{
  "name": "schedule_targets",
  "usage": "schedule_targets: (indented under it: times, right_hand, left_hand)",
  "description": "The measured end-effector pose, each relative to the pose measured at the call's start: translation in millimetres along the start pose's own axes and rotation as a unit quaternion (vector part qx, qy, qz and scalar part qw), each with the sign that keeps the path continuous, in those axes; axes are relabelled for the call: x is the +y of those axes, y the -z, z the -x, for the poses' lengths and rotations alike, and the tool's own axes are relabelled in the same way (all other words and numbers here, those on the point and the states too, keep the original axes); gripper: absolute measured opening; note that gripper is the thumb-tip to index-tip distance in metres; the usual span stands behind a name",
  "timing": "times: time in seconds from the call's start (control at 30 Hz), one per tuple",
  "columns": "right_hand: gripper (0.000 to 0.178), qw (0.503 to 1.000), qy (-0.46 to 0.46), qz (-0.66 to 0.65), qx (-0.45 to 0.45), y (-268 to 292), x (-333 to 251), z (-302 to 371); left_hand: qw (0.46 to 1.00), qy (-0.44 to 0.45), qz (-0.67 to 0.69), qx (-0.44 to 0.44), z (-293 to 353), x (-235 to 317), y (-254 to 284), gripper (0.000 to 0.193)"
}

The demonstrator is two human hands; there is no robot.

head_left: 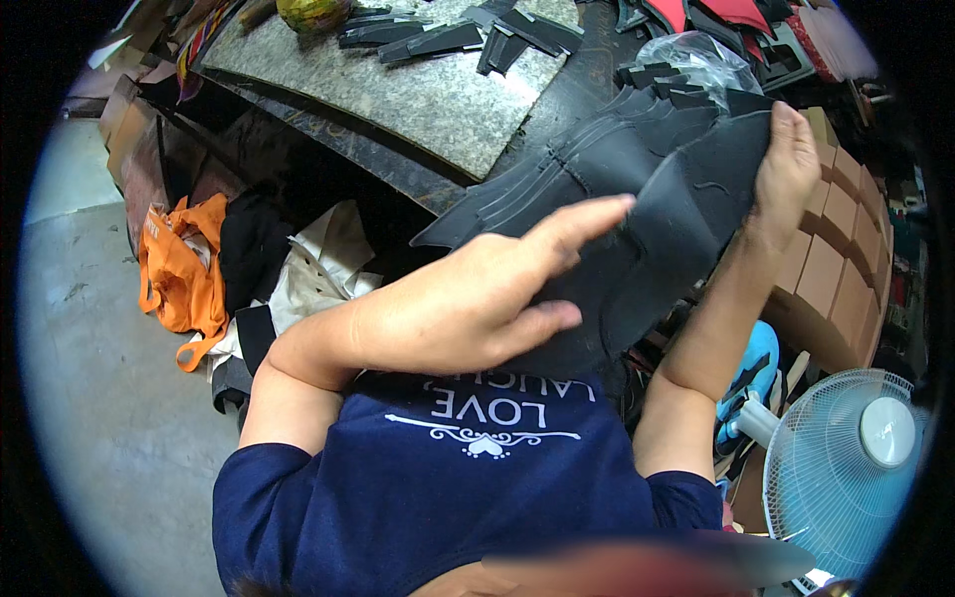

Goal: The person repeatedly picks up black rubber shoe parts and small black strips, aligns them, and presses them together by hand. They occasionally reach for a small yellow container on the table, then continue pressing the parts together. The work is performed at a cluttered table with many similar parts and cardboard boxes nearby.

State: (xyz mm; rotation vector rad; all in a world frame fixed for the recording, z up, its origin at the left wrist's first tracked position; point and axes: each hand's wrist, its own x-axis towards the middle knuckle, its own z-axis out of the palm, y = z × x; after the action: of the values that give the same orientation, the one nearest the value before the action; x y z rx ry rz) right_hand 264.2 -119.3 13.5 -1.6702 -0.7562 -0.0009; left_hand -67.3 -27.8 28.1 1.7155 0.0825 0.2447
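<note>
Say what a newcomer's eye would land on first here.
Probably the large black sheets right of centre, gripped at the edge by the right hand, with the left hand in front, fingers apart. Next, likely the bright orange cloth at left and the fan at lower right.

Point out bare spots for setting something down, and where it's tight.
Bare: the speckled slab between the black strips and its near edge; the grey floor left of the orange cloth. Crowded: right of the slab, with the held black sheets and clear plastic bag; right side, with brown boxes and fan.
</note>
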Motion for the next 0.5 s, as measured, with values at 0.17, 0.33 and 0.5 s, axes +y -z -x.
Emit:
schedule_targets:
  times: [0.17, 0.33, 0.5]
  right_hand:
    - [0.024, 0.992, 0.057, 0.107, -0.016, -18.2, 39.3, 5.3]
    - [0.036, 0.974, 0.084, 0.209, -0.017, -15.6, 16.3, 18.9]
    - [0.049, 0.972, 0.163, 0.151, -0.070, -31.3, -13.0, 59.3]
  left_hand:
    - [0.951, -0.064, -0.291, 0.085, -10.6, -12.7, 1.2, 0.079]
    - [0.893, 0.028, -0.439, 0.096, -6.9, -5.0, -4.2, 0.065]
    - [0.883, -0.190, -0.411, 0.120, -19.5, -23.5, -12.6, 0.079]
